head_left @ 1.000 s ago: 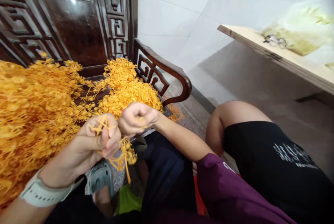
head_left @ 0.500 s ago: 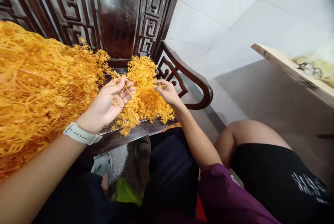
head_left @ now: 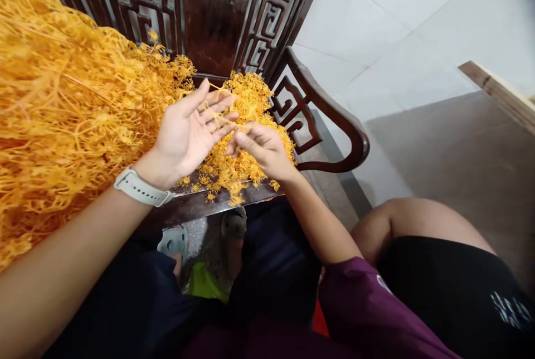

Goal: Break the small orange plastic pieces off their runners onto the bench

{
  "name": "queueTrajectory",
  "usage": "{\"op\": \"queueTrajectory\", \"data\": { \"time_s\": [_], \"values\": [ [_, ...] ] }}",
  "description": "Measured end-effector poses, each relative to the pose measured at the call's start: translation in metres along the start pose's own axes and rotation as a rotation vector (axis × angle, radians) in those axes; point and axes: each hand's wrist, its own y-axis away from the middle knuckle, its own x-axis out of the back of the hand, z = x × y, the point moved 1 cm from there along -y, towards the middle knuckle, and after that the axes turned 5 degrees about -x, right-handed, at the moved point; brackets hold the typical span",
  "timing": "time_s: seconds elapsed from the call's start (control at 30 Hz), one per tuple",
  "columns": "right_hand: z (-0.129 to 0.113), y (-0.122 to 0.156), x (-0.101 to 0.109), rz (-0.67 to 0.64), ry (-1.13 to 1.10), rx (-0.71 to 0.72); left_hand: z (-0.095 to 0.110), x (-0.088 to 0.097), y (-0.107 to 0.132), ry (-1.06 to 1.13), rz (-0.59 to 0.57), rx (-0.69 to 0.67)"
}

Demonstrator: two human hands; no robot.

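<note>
My left hand (head_left: 184,133) is palm up in front of the bench back, its fingers stretched out and apart. A thin branching orange plastic sprig (head_left: 221,118) lies across those fingers. Close beside them my right hand (head_left: 270,150) pinches the sprig's near end between thumb and fingers. Beneath and behind both hands a smaller heap of orange plastic sprigs (head_left: 253,97) covers the end of the seat. To the left rises a much larger heap of the same sprigs (head_left: 83,102), partly behind my left forearm.
The dark wooden bench (head_left: 196,208) has a carved back and a curved armrest (head_left: 355,130) right of the smaller heap. Another person's knee (head_left: 422,217) is close on my right. A wooden board edge (head_left: 497,91) juts in at the far right. Below are clogs (head_left: 173,239) and something bright green (head_left: 204,281).
My left hand has opened its fingers wider under the sprig. The right hand has come across to the left hand and now pinches the sprig. The camera view has shifted.
</note>
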Motion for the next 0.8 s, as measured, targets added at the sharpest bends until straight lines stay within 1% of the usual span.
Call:
{"op": "queueTrajectory", "data": {
  "time_s": [0.13, 0.23, 0.37, 0.47, 0.5, 0.57, 0.63, 0.67, 0.73, 0.8],
  "values": [
    [-0.005, 0.000, 0.015, 0.187, -0.129, 0.006, 0.000, 0.008, 0.001, -0.044, -0.011, 0.029],
    [-0.006, 0.000, 0.020, 0.241, -0.168, 0.006, -0.001, 0.008, 0.001, -0.045, -0.021, 0.034],
    [-0.006, -0.002, 0.024, 0.307, -0.198, 0.037, -0.003, 0.001, 0.003, -0.056, -0.017, 0.021],
    [-0.007, -0.004, 0.027, 0.399, -0.163, 0.040, -0.010, -0.003, 0.006, -0.203, 0.004, -0.004],
    [-0.007, -0.004, 0.028, 0.435, -0.147, 0.038, -0.013, -0.005, 0.008, -0.293, -0.022, -0.017],
    [-0.007, -0.005, 0.029, 0.502, -0.125, 0.030, -0.021, -0.009, 0.013, -0.513, -0.135, -0.071],
    [-0.007, -0.006, 0.026, 0.539, -0.124, 0.011, -0.028, -0.014, 0.017, -0.713, -0.255, -0.161],
    [-0.007, -0.006, 0.025, 0.542, -0.132, 0.007, -0.031, -0.016, 0.019, -0.779, -0.290, -0.210],
    [-0.007, -0.006, 0.023, 0.526, -0.155, 0.038, -0.034, -0.018, 0.021, -0.824, -0.306, -0.270],
    [-0.006, -0.007, 0.024, 0.534, -0.154, 0.107, -0.035, -0.017, 0.019, -0.772, -0.281, -0.269]
  ]
}}
